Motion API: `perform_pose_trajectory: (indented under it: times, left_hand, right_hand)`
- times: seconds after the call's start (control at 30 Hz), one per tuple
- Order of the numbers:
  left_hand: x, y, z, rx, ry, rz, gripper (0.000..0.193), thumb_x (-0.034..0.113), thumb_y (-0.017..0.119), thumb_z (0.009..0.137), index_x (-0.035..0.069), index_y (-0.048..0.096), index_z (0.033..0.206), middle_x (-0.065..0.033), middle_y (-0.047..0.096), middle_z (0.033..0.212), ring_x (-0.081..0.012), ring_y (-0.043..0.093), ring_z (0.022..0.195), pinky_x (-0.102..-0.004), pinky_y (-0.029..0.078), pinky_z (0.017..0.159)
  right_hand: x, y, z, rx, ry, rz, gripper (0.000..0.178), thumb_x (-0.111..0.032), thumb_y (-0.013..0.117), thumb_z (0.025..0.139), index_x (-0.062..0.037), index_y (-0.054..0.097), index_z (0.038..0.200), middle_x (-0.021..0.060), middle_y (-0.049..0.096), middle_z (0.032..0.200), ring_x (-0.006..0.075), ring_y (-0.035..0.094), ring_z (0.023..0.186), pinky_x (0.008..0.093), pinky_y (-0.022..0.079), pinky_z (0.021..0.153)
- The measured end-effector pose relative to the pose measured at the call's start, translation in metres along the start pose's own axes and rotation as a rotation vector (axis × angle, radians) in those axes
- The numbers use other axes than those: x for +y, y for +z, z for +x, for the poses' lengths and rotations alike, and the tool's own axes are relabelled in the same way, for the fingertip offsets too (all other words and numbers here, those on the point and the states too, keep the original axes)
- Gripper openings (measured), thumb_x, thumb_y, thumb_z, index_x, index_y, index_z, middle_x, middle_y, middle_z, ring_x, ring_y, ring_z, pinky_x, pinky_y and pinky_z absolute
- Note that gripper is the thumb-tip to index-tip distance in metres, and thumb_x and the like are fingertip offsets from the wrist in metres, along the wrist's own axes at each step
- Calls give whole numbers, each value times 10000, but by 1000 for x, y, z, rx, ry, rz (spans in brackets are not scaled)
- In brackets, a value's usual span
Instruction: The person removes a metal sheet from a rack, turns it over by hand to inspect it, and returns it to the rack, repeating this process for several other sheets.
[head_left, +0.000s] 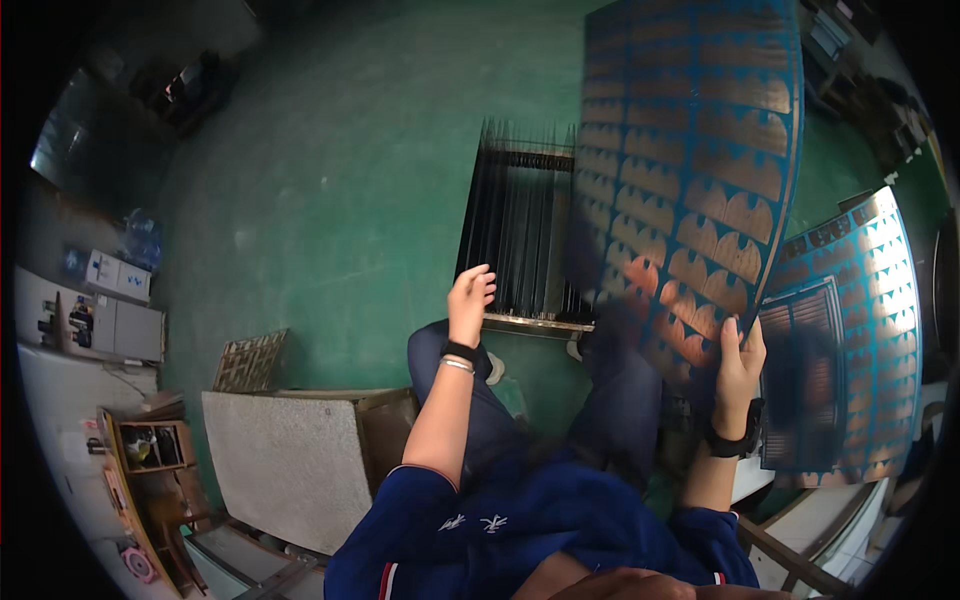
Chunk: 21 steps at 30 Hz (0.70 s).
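Observation:
My right hand (738, 365) grips the lower right edge of a large, thin circuit-board panel (690, 170), with the thumb on the face I see. The panel is blue with rows of copper-coloured rounded shapes and stands tilted up at the right; my hand reflects in its shiny surface. My left hand (470, 300) holds nothing, its fingers loosely stretched beside a black rack (535, 235) on the floor. Rows of thin upright rods line the rack, and the panel hides its right side.
More blue-and-copper panels (880, 330) lean at the right. A grey box-like cabinet (285, 465) stands at the left, with a lattice piece (250, 360) behind it. Along the far left are a wooden shelf (150, 440) and white boxes (120, 275). The floor (330, 200) is green.

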<state>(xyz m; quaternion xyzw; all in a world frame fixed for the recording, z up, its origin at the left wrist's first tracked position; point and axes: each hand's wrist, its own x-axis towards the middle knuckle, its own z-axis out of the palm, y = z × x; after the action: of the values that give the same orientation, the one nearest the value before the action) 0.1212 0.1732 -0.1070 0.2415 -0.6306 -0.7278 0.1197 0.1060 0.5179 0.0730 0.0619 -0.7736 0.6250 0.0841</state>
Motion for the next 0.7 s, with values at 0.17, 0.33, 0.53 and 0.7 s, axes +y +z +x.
perform_pose_trajectory:
  times: [0.17,0.33,0.53,0.7]
  left_hand:
    - [-55,12,26,-37,-24,125,221,115,469,918,59,581,1100,-57,635,999,-106,584,848,-228,472,717]
    - [-93,38,49,69,251,473,150,17,544,845,27,628,969,-101,655,927,-180,636,851,-263,478,779]
    - [-96,77,61,45,420,679,166,7,527,797,60,630,916,-105,603,1104,-333,504,1092,-378,405,941]
    - [-97,95,57,-60,336,921,352,71,571,795,81,531,1145,-107,403,1361,-308,290,1304,-474,204,1069]
  right_hand:
    - [8,49,21,48,-38,3,252,-128,475,933,44,516,1113,88,598,974,126,530,888,262,408,812]
    - [29,104,23,41,317,38,256,-120,487,926,50,518,1114,64,625,856,73,557,759,211,453,643]
    - [122,174,24,16,77,-175,348,-36,435,915,97,437,1236,200,574,1130,223,535,1082,302,393,938]
    - [143,182,41,-78,229,3,412,29,420,890,61,383,1299,203,504,1236,251,459,1188,314,347,990]
